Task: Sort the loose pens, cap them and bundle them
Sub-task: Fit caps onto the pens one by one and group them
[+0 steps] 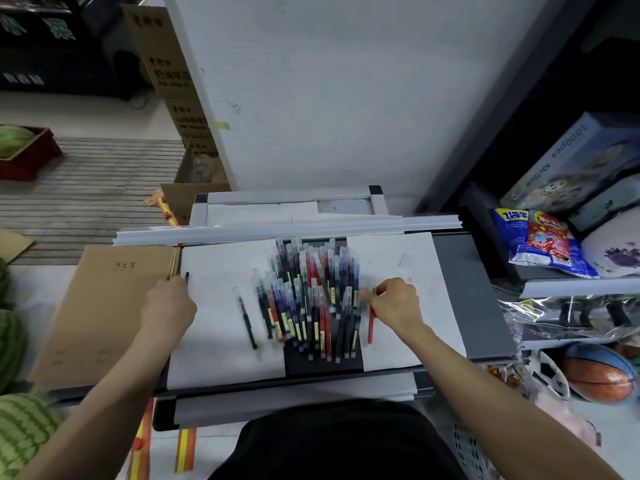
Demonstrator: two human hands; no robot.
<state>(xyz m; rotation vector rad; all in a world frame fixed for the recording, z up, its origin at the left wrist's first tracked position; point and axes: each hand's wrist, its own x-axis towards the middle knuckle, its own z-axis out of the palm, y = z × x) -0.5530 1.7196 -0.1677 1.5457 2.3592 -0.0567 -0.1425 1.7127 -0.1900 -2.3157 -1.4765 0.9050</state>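
A heap of several loose pens (313, 292) in black, red, blue and green, many with clear caps, lies across the middle of the dark tray (485, 299) and its white paper sheets (225, 341). One black pen (247, 322) lies alone to the left of the heap. My left hand (169, 304) grips a dark pen (187, 276) whose tip sticks up above the fingers. My right hand (396, 301) pinches a red pen (371, 323) at the heap's right edge; the pen's lower end rests on the paper.
A brown paper notebook (100, 313) lies left of the tray. White strips (287, 230) run along the tray's far edge. Shelves with a snack bag (540, 242), puzzle box (571, 161) and balls (599, 375) stand right. Watermelons (20, 431) sit at the left.
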